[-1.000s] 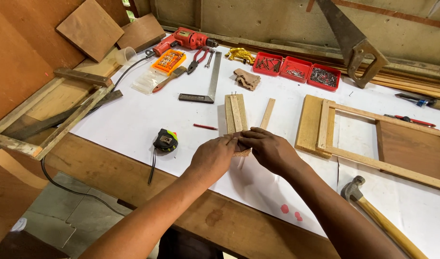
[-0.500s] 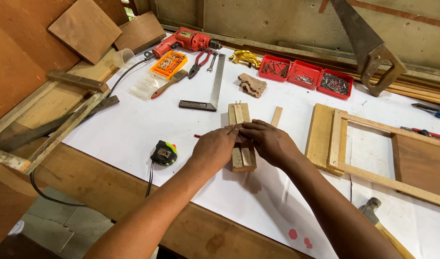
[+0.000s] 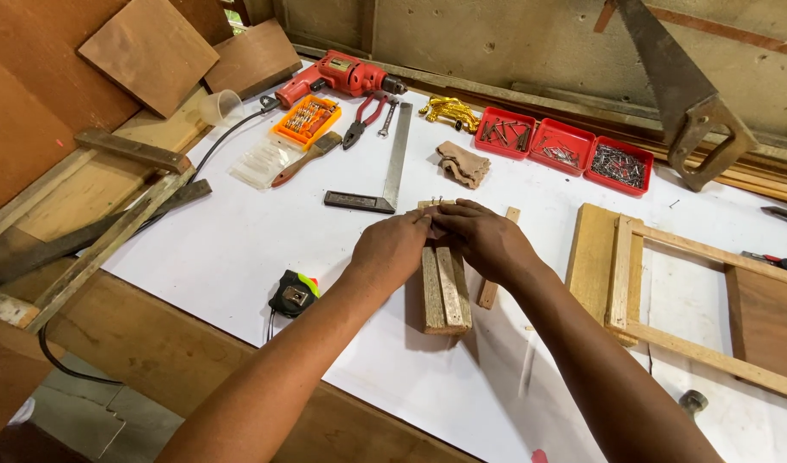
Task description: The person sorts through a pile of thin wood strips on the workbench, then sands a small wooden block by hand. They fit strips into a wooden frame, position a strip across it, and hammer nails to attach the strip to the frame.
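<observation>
White-papered table (image 3: 239, 249) in a wood shop. I read this step as squaring up the bundle of short pale wooden slats (image 3: 446, 291): left hand (image 3: 391, 249) and right hand (image 3: 483, 240) both clamped on its far end, mid-table. Next move needs ends flush. Versus 0.5 s ago: bundle sits nearer me; red nail trays (image 3: 560, 147) unmoved beyond.

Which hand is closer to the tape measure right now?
Left. The left hand sits just up and right of the tape measure; the right hand is farther off, beyond the wood strips.
</observation>
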